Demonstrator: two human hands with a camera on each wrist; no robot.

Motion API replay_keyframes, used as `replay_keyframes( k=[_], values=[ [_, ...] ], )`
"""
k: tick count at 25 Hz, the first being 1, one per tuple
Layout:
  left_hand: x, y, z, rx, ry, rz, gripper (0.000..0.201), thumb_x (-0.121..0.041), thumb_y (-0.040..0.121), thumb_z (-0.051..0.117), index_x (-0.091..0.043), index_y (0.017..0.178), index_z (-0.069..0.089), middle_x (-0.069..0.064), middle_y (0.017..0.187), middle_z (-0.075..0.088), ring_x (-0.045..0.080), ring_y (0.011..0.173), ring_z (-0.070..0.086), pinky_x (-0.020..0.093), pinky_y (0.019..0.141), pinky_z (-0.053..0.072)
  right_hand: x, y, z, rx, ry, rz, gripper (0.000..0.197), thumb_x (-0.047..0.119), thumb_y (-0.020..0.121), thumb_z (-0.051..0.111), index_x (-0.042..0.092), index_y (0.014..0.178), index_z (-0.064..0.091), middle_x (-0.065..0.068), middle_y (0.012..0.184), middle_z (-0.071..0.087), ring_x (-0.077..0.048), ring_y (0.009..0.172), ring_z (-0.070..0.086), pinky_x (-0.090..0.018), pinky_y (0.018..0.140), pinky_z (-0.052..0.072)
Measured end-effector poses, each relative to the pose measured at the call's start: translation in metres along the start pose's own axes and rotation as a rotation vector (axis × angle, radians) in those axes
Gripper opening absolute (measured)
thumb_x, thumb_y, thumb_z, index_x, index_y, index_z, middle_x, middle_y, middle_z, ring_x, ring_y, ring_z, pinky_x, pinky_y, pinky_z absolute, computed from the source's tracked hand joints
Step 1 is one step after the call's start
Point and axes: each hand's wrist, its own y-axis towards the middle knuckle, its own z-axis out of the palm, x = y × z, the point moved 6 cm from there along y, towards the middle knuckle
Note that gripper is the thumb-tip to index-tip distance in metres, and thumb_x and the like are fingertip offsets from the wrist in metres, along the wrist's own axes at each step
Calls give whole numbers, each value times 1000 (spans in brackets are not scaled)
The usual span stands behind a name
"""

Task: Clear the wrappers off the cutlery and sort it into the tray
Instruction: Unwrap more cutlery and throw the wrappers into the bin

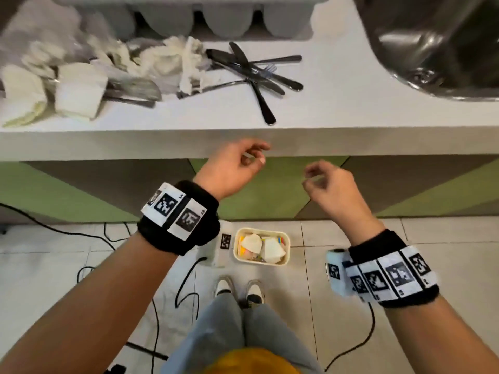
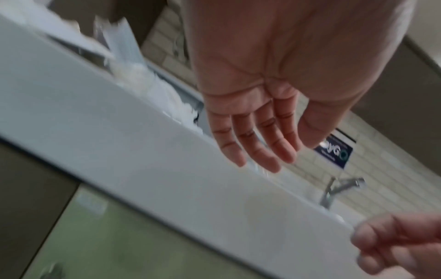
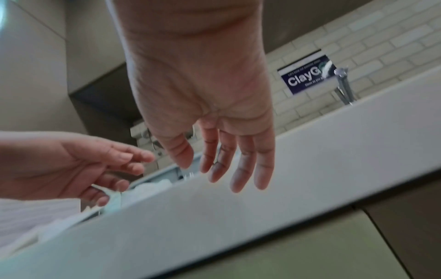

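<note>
Both my hands hang in front of the counter's front edge, below the top, and hold nothing. My left hand (image 1: 244, 164) (image 2: 257, 143) has relaxed, loosely bent fingers; so does my right hand (image 1: 322, 179) (image 3: 226, 166). On the white counter (image 1: 324, 109) lies a heap of bare dark cutlery (image 1: 253, 74), knives and forks crossed over each other. To its left sit crumpled white napkins and clear wrappers (image 1: 172, 58) with wrapped cutlery (image 1: 135, 89) among them. The grey cutlery tray (image 1: 216, 20) stands at the back with several compartments.
A steel sink (image 1: 437, 41) fills the back right, with a tap (image 2: 339, 188) behind it. On the tiled floor by my feet stands a cream bin (image 1: 262, 245) holding discarded napkins. Black cables (image 1: 89, 236) run across the floor.
</note>
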Motion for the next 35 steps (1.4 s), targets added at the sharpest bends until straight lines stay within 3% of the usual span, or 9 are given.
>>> replay_keyframes(
  k=[4,7,12,14,19,22,24,29,35],
  values=[
    [-31,-11,-96,-311,8,32,21,-13,90,55,-16,109,65,-9,84,58,-1,59,51,8,63,42,69,24,-34,-41,65,-135,20,10,86,57,12,106,61,0,97,60,-22,66,54,-26,65,43],
    [-24,-16,-139,-431,11,-10,21,-11,90,54,-15,108,65,-5,88,59,8,64,51,6,60,42,105,43,-28,-64,51,-196,21,11,86,58,11,107,62,2,95,60,-21,68,56,-24,63,42],
    [6,-10,-212,-559,106,-103,23,-9,88,56,-12,110,65,2,99,62,12,67,54,11,64,44,166,81,12,24,-52,-297,24,12,86,57,10,110,62,-6,110,63,-13,86,51,-23,81,42],
    [18,4,-234,-554,143,-129,24,-8,88,56,-10,110,65,6,102,65,15,75,54,17,73,41,186,97,27,49,-128,-302,27,13,87,57,10,113,61,-7,118,61,-15,93,53,-20,82,38],
    [28,48,-255,-422,319,-125,27,-10,87,57,-13,113,65,6,115,65,20,93,59,16,79,39,223,147,59,88,-254,-300,34,16,84,63,12,117,58,-10,125,51,-28,113,54,-33,102,42],
    [38,78,-248,-292,455,-118,27,-18,85,59,-21,111,66,6,120,63,21,108,61,25,97,46,236,171,75,114,-347,-271,50,19,80,68,17,127,50,-8,132,42,-29,120,47,-41,105,41],
    [46,90,-244,-236,534,-167,27,-23,84,58,-27,110,65,3,123,62,22,111,60,33,98,48,241,177,85,142,-427,-247,58,26,79,69,23,132,45,-7,136,37,-31,124,40,-43,106,39],
    [63,108,-233,-75,669,-222,48,-24,82,59,-29,129,51,1,132,55,22,117,56,33,98,47,247,187,109,207,-551,-145,72,38,75,69,30,138,35,-10,142,29,-37,127,33,-46,106,35],
    [71,122,-229,-52,637,-203,54,-15,85,56,-33,134,43,9,131,48,26,112,58,36,96,49,247,198,118,152,-441,-92,29,13,80,61,11,109,64,-16,119,59,-33,110,56,-39,96,49]
  ],
)
